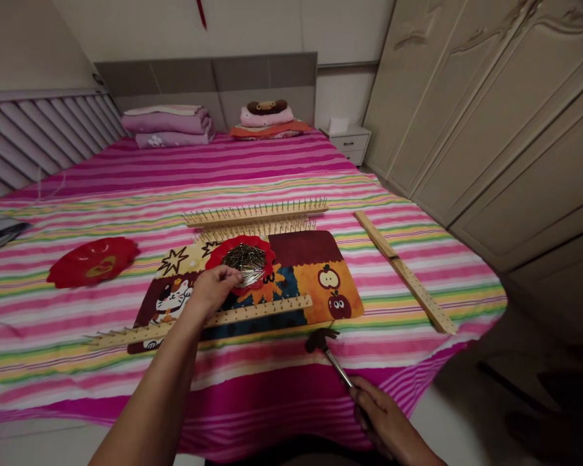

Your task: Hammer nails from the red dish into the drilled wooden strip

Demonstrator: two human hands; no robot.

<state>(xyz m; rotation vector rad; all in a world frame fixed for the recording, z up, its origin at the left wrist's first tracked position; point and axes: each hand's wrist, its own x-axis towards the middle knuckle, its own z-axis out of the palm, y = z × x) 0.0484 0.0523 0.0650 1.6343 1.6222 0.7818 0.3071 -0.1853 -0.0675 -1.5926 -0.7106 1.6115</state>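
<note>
My left hand [216,288] reaches to the front edge of a red scalloped dish [214,257] heaped with metal nails [245,260]. Its thumb and fingers are pinched together at the pile; what lies between them is too small to make out. In my right hand [376,411] is a claw hammer [337,367], gripped by its dark handle, head pointing away over the bed's near side. Between the hands a wooden strip [257,311] studded with nails lies across a patterned mat [315,249], partly hidden behind my left forearm.
Beyond the dish are nail-studded wooden strips [257,213], points upward. At right, bare wooden strips [408,275] lie slantwise. Another red dish [94,261] sits left on the striped bed [155,167]. Folded bedding [168,124] is stacked by the headboard; wardrobes [505,129] stand along the right.
</note>
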